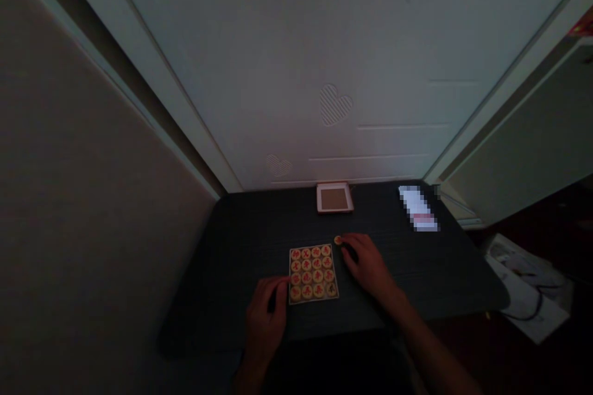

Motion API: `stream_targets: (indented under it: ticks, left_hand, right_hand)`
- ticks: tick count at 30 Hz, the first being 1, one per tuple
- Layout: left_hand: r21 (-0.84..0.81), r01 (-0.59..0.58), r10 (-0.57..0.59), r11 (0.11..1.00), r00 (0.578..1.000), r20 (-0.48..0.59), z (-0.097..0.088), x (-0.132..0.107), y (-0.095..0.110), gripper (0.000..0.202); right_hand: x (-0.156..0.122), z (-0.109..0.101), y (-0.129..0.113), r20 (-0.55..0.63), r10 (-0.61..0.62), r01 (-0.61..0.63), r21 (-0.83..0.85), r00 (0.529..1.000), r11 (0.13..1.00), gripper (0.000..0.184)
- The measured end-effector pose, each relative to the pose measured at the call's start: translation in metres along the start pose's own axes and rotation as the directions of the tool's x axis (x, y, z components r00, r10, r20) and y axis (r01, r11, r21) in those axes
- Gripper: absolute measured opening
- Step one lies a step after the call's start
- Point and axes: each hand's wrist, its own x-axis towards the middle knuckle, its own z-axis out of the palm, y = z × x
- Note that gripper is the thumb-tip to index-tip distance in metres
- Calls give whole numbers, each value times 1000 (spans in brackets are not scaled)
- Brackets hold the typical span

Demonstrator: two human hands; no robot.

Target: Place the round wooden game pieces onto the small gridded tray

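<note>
A square, shallow box [314, 302] lies on the dark table, filled with rows of round Chinese chess pieces [317, 276]. Most carry red characters; the one in the near right corner [330, 289] has a dark character. Curled at the box's left edge, my left hand [266, 315] has its fingertips together against the rim. My right hand [368, 265] is just beyond the far right corner of the box, with its fingertips on a single Chinese chess piece [338, 240]. The underside of that piece is hidden.
An open, pale-rimmed box lid or tray [334, 211] sits at the back of the dark table [259, 222], by the white panel. A lit, blurred phone [417, 208] lies at the back right. White bags or papers [532, 290] are off the table's right side.
</note>
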Motion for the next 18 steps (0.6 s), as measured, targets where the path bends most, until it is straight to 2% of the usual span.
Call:
stream_targets:
  ticks: [4,9,14,18]
  left_hand:
    - [6,16,-16,1000,1000,-5,1,1,-1,27]
    - [4,5,-5,1000,1000,-12,0,1,-1,27]
    - [9,-31,31,999,999,-31,-1,1,5,25]
    - [-41,-29,29,999,999,-16,2,-5,26,22]
  right_hand:
    - [17,3,12,29,-17,17,-16,999,1000,21]
    - [18,1,13,64,-20,20,5,998,1000,13]
    - [-2,-16,4,59,8,-11,53,998,999,16]
    - [-29,-32,-16,81,-8,-8,196,997,981,25]
